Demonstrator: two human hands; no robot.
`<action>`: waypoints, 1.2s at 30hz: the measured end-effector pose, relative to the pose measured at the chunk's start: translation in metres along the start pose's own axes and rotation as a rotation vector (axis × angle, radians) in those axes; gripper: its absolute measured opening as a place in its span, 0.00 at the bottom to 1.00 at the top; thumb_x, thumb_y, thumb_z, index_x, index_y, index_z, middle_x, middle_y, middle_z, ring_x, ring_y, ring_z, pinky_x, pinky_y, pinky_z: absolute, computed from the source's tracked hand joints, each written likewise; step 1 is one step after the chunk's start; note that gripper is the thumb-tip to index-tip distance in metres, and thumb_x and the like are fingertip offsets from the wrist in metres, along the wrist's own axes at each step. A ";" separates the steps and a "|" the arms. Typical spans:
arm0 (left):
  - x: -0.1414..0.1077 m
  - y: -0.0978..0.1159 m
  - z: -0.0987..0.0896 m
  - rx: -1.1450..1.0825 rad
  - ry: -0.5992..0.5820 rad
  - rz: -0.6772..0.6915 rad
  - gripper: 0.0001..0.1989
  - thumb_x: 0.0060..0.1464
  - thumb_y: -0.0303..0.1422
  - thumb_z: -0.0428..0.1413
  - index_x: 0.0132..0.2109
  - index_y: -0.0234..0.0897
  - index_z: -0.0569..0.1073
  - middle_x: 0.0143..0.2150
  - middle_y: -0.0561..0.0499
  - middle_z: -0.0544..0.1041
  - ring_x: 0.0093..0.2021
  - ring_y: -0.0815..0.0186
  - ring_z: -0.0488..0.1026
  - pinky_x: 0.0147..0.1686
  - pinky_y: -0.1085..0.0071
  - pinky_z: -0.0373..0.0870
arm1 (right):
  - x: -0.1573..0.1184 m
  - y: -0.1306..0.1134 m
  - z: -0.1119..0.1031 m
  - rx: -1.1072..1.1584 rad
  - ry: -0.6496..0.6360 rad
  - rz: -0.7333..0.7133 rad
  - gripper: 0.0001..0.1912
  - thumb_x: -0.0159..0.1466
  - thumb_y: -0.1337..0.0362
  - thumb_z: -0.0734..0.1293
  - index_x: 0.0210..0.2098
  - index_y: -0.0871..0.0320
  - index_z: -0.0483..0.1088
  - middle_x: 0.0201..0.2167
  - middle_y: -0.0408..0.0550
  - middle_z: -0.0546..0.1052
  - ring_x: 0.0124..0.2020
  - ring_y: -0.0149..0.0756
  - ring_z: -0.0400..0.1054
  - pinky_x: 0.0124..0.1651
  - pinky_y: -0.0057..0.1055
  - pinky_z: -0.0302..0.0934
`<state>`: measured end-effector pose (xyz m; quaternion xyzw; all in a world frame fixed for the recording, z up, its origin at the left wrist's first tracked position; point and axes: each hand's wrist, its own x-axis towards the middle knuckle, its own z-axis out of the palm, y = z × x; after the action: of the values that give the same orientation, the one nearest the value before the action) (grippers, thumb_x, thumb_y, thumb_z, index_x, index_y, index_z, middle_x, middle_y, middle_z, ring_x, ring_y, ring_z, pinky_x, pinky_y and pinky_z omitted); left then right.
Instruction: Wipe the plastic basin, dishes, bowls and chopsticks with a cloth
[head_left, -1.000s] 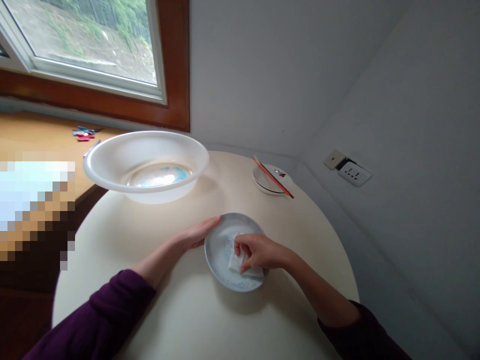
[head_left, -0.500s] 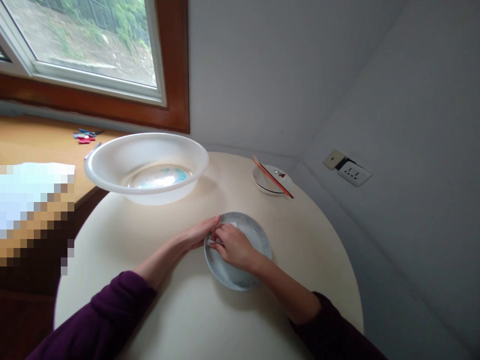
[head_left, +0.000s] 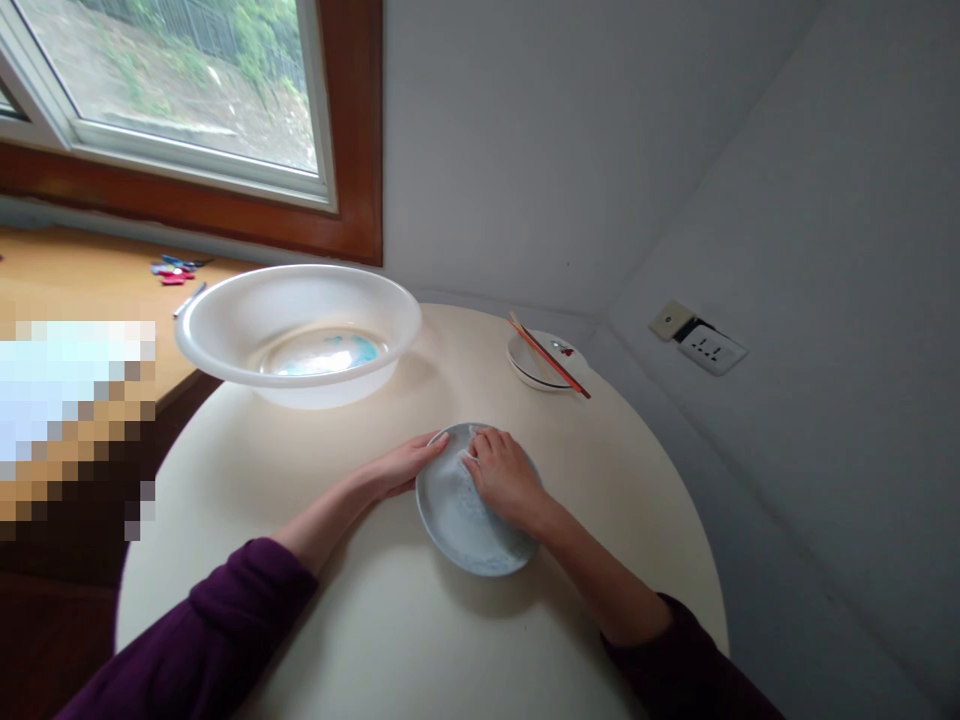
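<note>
A grey-blue plate (head_left: 457, 530) is held over the near middle of the round table. My left hand (head_left: 409, 465) grips its left rim, the thumb on top and the fingers hidden under the edge. On the plate's upper right lies my right hand (head_left: 506, 475), fingers curled and pressed on a small white cloth or tissue (head_left: 468, 456). Most of that white piece is hidden beneath the fingers. Pale smears or patterning show on the plate's surface beside it; I cannot tell which.
A large translucent basin (head_left: 300, 320) stands at the table's back left. At the back right sits a small white dish (head_left: 529, 368) with chopsticks (head_left: 551, 357) across it. A wooden desk (head_left: 97, 275) adjoins on the left. The wall carries a socket (head_left: 712, 348).
My right hand has moved with the white piece from the plate's left side to its upper right. My left thumb now shows over the rim, and the plate has shifted slightly right.
</note>
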<state>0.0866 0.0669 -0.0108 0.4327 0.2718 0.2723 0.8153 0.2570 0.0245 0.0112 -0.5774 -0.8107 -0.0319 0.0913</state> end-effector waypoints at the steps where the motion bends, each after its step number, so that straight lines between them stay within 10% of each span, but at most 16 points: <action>1: -0.001 0.001 0.001 0.001 0.008 -0.011 0.24 0.49 0.45 0.58 0.49 0.34 0.72 0.41 0.43 0.78 0.40 0.59 0.74 0.41 0.66 0.68 | -0.002 0.003 -0.002 -0.028 -0.020 0.012 0.12 0.65 0.64 0.58 0.43 0.64 0.67 0.43 0.58 0.71 0.44 0.43 0.62 0.47 0.39 0.57; 14: -0.001 0.002 0.022 0.052 0.321 0.039 0.13 0.52 0.38 0.55 0.42 0.34 0.72 0.31 0.49 0.77 0.32 0.64 0.73 0.34 0.70 0.69 | -0.054 0.004 -0.036 -0.040 -0.310 -0.034 0.10 0.60 0.72 0.58 0.28 0.63 0.71 0.32 0.55 0.74 0.34 0.41 0.66 0.39 0.36 0.57; 24: 0.001 0.000 0.012 0.127 0.339 0.051 0.18 0.50 0.42 0.56 0.46 0.38 0.68 0.32 0.51 0.74 0.31 0.66 0.71 0.26 0.74 0.67 | -0.079 -0.073 -0.001 0.353 0.203 -0.127 0.13 0.63 0.68 0.56 0.46 0.61 0.64 0.40 0.54 0.73 0.40 0.41 0.65 0.43 0.38 0.60; 36: -0.001 0.009 0.011 -0.104 0.332 0.033 0.12 0.51 0.34 0.56 0.43 0.35 0.69 0.32 0.50 0.75 0.29 0.66 0.73 0.29 0.72 0.71 | -0.094 -0.005 -0.025 0.297 0.375 -0.392 0.10 0.64 0.69 0.59 0.44 0.56 0.68 0.35 0.46 0.78 0.37 0.32 0.72 0.59 0.47 0.49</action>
<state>0.0913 0.0643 0.0026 0.3436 0.3810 0.3672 0.7759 0.2850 -0.0683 0.0183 -0.3746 -0.8713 -0.0360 0.3149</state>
